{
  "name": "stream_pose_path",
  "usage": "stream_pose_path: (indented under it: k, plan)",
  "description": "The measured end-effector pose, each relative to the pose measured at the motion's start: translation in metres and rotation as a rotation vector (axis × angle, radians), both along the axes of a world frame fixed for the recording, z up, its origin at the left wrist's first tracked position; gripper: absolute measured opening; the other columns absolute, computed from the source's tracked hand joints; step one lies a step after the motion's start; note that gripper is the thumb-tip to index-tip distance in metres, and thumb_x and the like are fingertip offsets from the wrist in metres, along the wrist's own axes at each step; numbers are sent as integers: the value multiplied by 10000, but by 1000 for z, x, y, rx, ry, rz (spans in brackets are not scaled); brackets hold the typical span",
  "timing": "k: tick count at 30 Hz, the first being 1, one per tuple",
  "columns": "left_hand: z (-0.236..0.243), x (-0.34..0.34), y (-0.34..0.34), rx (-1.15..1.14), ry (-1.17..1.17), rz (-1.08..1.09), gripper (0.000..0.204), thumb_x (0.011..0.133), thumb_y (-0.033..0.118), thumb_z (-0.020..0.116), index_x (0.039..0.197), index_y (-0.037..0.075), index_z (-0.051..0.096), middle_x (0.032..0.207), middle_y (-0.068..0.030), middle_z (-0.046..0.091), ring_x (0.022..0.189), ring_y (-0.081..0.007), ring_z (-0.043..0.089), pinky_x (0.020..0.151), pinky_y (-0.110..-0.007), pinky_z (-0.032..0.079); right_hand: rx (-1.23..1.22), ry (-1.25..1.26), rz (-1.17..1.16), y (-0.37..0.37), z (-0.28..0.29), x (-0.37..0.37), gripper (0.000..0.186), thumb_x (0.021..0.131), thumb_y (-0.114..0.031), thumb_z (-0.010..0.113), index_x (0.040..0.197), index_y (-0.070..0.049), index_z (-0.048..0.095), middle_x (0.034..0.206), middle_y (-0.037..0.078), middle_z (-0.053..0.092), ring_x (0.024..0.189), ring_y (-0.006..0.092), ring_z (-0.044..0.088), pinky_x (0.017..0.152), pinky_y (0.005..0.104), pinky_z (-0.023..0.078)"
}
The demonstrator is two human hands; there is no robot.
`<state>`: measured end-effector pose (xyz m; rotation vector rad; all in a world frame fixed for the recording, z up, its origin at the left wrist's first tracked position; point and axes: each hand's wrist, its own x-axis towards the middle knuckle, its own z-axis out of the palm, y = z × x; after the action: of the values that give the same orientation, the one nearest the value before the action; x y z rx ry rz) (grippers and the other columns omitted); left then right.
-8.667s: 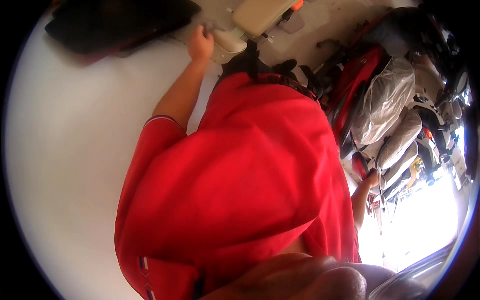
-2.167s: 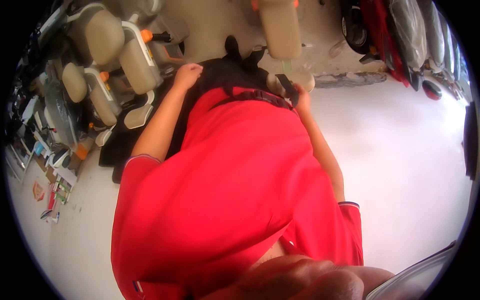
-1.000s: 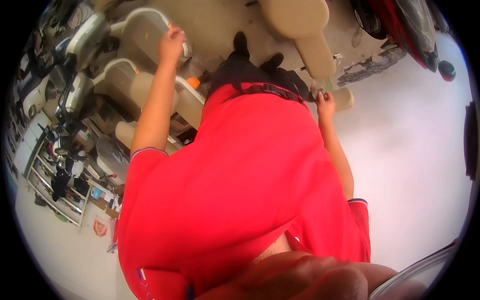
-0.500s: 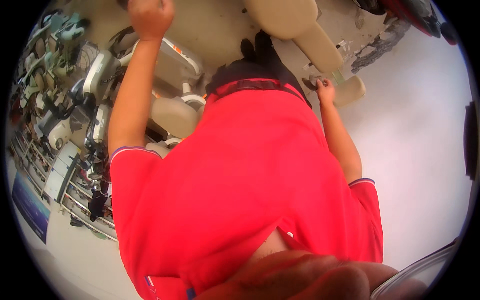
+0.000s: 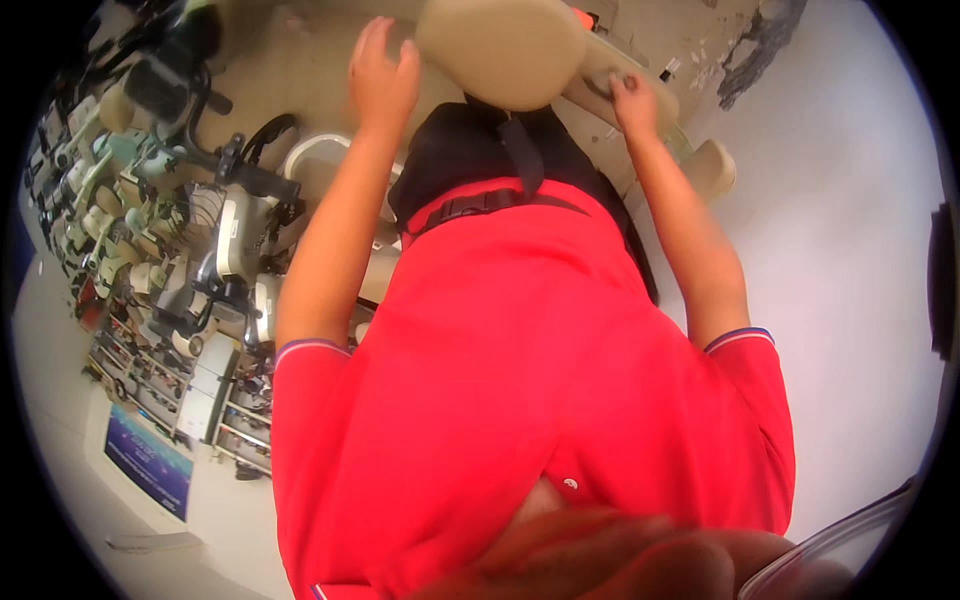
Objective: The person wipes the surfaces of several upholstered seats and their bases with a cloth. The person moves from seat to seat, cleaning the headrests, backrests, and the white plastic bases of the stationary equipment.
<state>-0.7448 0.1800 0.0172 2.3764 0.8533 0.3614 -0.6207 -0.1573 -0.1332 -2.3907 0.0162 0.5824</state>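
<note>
My left hand (image 5: 383,82) is raised with its fingers stretched out and nothing in it. Close to its right is the rounded end of a beige padded-looking piece (image 5: 505,48), apart from the hand. Over a long beige panel (image 5: 655,92), my right hand (image 5: 633,102) has its fingers drawn together at a small greyish object (image 5: 602,88). That object is too blurred to name, and the fingers partly cover it.
Crowded on the left are wheeled vehicles (image 5: 235,235) with pale body panels and dark handlebar-like parts. White rails (image 5: 245,435) and a blue-purple poster (image 5: 148,462) lie beyond. At the right is a pale wall (image 5: 840,250), with a dark rough patch (image 5: 762,50) near the top.
My left hand has come rightward from the upper left and opened from a closed shape. The right hand has moved up and slightly left. The view has shifted, and a red vehicle has left it.
</note>
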Motion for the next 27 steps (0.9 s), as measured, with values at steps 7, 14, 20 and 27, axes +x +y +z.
stream_pose_path:
  k: [7,14,20,27]
  plan:
    - [-73,91,-14,-58,186,-178,387,802,263,545,1101,23,594,1216,-163,560,1140,-321,511,969,-394,389,215,21,-184,84,34,41,449,770,-352,676,1067,-24,600,786,106,633,712,247,597,669,350,475]
    - [-127,123,-47,146,341,-307,293,785,271,486,926,95,673,931,-99,668,921,-316,595,810,-426,445,171,-17,-255,88,41,-23,346,773,-275,626,1046,-64,617,925,166,642,845,313,614,748,384,477]
    - [-136,123,-49,278,249,-312,250,754,230,475,854,126,679,865,-65,672,860,-291,599,759,-424,449,59,208,-563,73,14,-35,345,783,-213,577,1048,7,603,930,171,645,868,277,615,767,363,467]
    - [-137,119,-41,319,296,-351,241,762,247,474,881,132,649,880,-55,654,879,-284,583,785,-418,438,390,170,-461,136,44,18,315,736,-230,525,965,-33,615,803,131,642,727,260,609,658,386,474]
